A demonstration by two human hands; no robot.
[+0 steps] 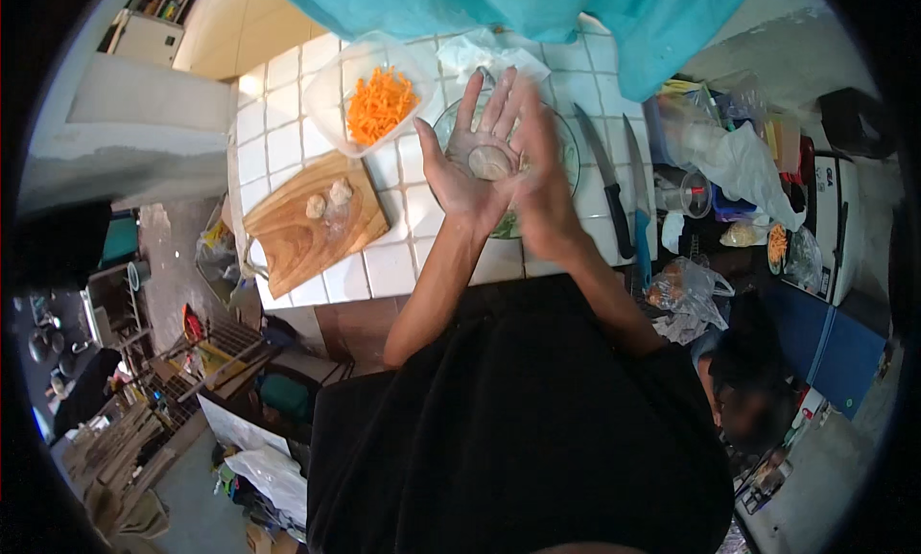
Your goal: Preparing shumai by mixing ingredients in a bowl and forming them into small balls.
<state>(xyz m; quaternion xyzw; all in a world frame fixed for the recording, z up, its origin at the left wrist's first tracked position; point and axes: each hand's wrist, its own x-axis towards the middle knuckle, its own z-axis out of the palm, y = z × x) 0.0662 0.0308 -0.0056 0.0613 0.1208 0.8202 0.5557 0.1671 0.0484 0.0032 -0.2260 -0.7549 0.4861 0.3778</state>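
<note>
On the floury palm of my left hand [460,194], held flat and facing up, lies a round, flattened piece of pale dough [491,163]. My right hand [545,187] is blurred, held on edge beside the left palm with fingers extended; I see nothing gripped in it. Both hands are over a clear glass bowl [576,155], and they hide most of it; green leafy pieces [506,226] show inside. To the left, a wooden cutting board [288,248] carries two small dough balls [328,198] and traces of flour. Shredded carrot [381,108] fills part of a translucent plastic container [324,101].
Two kitchen knives [609,187] [639,209] lie along the right side of the white tiled table [374,273]. A crumpled white plastic bag [460,54] lies behind the bowl, near a turquoise cloth [460,3]. Plastic bags [691,284] crowd the right side; a person [755,403] is at lower right.
</note>
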